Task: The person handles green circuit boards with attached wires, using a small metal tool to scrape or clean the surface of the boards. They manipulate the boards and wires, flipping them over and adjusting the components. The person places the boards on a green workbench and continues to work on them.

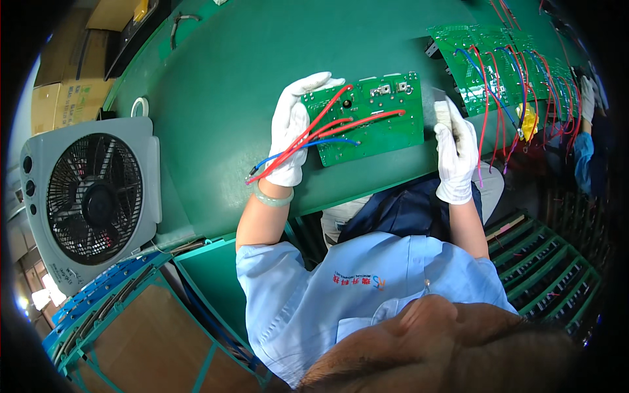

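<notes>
My left hand (pixel 288 134), in a white glove, grips the left edge of a green circuit board (pixel 386 141). The board is tilted up above the green tabletop, its soldered side showing. Three red wires (pixel 308 139) and a blue wire (pixel 327 141) run from it across my left wrist. Just off the board's right edge, my gloved right hand (pixel 457 154) is closed around a small flat tool (pixel 443 112) with a pale handle and a grey tip. Its exact kind I cannot make out.
A grey box fan (pixel 98 196) stands at the left, before cardboard boxes (pixel 72 98). More wired circuit boards (pixel 485 65) lie in a row at the right, beside yellow material (pixel 527 121). A co-worker's gloved hand (pixel 587 98) shows at far right. A green slatted rack (pixel 550 262) is lower right.
</notes>
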`<state>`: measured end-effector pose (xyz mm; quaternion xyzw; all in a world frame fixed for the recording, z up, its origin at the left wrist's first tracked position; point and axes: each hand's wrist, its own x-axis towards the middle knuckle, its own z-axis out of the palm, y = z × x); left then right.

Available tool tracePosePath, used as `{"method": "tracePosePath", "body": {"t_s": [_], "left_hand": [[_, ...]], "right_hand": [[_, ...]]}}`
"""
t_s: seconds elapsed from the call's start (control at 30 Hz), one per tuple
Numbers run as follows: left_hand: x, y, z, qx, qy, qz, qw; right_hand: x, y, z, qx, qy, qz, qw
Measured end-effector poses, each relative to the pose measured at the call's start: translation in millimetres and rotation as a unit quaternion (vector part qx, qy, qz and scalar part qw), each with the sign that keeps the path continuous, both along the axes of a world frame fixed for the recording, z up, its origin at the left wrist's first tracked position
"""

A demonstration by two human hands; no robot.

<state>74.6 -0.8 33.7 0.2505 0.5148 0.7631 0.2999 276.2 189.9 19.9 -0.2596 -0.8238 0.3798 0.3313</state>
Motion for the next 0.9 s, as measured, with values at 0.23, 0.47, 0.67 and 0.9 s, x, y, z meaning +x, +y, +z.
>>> {"method": "tracePosePath", "body": {"t_s": [0.23, 0.47, 0.67, 0.9], "left_hand": [[-1, -1, 2, -0.027, 0.011, -0.006, 1.000], [1, 0, 4, -0.028, 0.022, -0.007, 0.999], [3, 1, 6, -0.042, -0.023, 0.006, 0.999], [5, 3, 9, -0.041, -0.027, 0.010, 0.999]], "right_hand": [[-6, 3, 1, 0.037, -0.020, 0.035, 0.998], [-7, 7, -4, 0.052, -0.001, 0.027, 0.998], [-6, 8, -3, 0.053, 0.003, 0.034, 0.998], [-6, 11, -8, 0.072, 0.005, 0.044, 0.996]]}}
